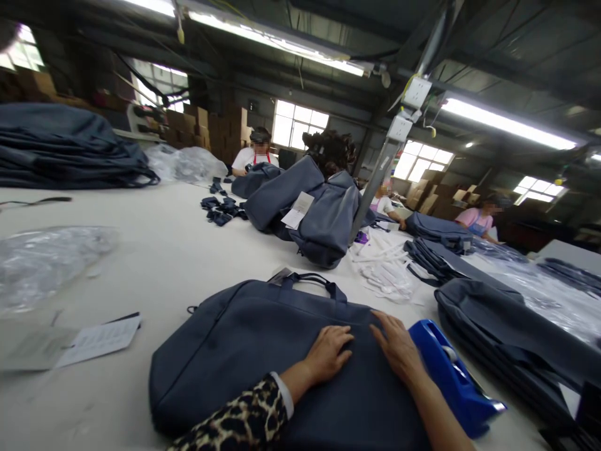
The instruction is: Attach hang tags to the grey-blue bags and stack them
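Note:
A dark blue bag [263,351] with two short handles [312,280] lies flat on the white table in front of me. My left hand [328,352] rests palm down on the middle of the bag, fingers stretched out. Near the bag's upper right edge, my right hand [397,344] lies with its fingers spread on the fabric. Neither hand grips anything. Just right of my right hand stands a blue tape dispenser [451,379]. A paper tag [280,274] peeks out behind the handles.
Printed cards [101,341] and clear plastic bags [51,263] lie at left. More stuffed bags [328,216] stand ahead beside a metal post [375,188]. Folded bags [511,332] are stacked at right, and a bag pile [66,147] is far left. Several people work farther back.

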`<state>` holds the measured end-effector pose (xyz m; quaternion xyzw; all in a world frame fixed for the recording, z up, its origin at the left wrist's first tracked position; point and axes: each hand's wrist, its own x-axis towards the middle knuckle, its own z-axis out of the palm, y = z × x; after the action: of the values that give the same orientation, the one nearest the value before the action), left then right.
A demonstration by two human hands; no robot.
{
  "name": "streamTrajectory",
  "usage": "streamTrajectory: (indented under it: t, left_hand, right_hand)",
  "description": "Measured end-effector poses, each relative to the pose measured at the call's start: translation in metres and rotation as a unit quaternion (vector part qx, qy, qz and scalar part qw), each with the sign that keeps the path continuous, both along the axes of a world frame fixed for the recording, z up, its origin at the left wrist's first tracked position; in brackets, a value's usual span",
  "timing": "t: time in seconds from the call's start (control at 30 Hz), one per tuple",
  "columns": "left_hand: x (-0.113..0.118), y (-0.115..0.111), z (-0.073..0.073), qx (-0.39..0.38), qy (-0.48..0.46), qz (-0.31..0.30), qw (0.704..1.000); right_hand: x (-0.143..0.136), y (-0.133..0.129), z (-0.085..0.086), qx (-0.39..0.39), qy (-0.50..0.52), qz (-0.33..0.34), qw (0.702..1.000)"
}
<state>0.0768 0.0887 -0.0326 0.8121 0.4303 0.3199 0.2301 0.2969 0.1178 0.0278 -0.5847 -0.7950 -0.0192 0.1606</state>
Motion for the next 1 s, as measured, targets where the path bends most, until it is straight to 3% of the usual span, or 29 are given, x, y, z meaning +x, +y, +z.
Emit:
streamTrajectory:
  t: [0.07,0.17,0.27,0.37,0.5,0.6,0.8,0.93,1.0]
  left_hand:
    - [-0.016,0.001,0.007,0.021,0.045,0.004,0.999]
    - [-0.05,0.015,0.024,0.052,0.136,0.066,0.987]
    - [-0.082,0.036,0.031,0.051,0.194,0.136,0.97]
    - [-0.097,0.047,0.024,0.029,0.213,0.161,0.963]
    - [-0.098,0.051,0.017,0.007,0.236,0.161,0.958]
    - [-0.101,0.066,0.028,-0.026,0.259,0.142,0.955]
    - [-0.113,0.117,0.06,-0.149,0.316,0.11,0.931]
    - [-0.103,0.109,0.078,-0.157,0.295,0.115,0.936]
    - [-0.098,0.098,0.076,-0.13,0.263,0.122,0.948]
  right_hand:
    - [-0.019,0.001,-0.029,-0.02,-0.057,0.0,0.998]
    - [-0.021,-0.003,-0.069,0.019,-0.124,-0.011,0.992]
    - [-0.014,-0.004,-0.084,0.037,-0.142,-0.014,0.989]
    - [-0.014,-0.004,-0.078,0.03,-0.15,-0.018,0.988]
    - [-0.02,-0.007,-0.066,-0.001,-0.151,-0.03,0.988]
    - [-0.024,-0.01,-0.062,-0.011,-0.145,-0.035,0.989]
    - [-0.029,-0.015,-0.055,-0.013,-0.117,-0.043,0.992]
    - [-0.031,-0.045,-0.039,-0.03,-0.062,-0.046,0.997]
    - [-0.033,-0.066,-0.033,-0.046,-0.024,-0.027,0.998]
